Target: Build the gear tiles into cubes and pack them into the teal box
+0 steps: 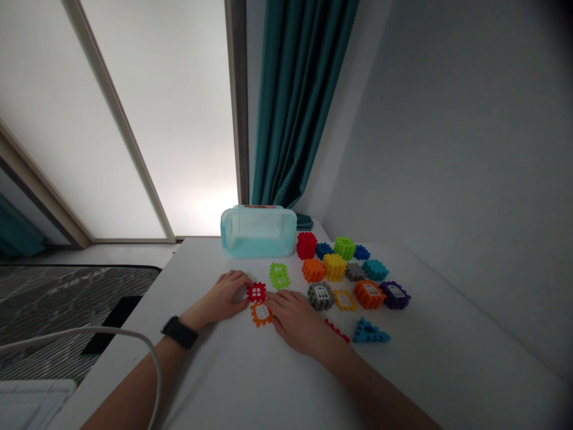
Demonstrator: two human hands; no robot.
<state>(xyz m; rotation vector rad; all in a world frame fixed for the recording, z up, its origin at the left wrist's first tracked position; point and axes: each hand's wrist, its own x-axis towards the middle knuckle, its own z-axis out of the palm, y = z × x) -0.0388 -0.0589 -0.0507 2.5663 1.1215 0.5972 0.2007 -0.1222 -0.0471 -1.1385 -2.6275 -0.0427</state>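
My left hand (pixel 224 297) lies on the white table, its fingertips against a small red waffle-grid block piece (pixel 256 292). My right hand (pixel 293 321) comes in from the other side, its fingertips at the edge of a flat orange grid piece (pixel 261 314) and close to the red one. A lime green grid piece (pixel 279 276) lies just beyond them. A grey block (pixel 320 295) and a flat yellow piece (pixel 344 300) sit to the right of my right hand. A thin red strip piece (pixel 337 330) lies by my right wrist.
Several more coloured blocks are grouped at the far right of the white table (pixel 416 352). A translucent aqua plastic box (pixel 258 232) stands at the back edge. A wall and teal curtain (pixel 295 101) rise behind. A white cable (pixel 154 370) crosses my left forearm.
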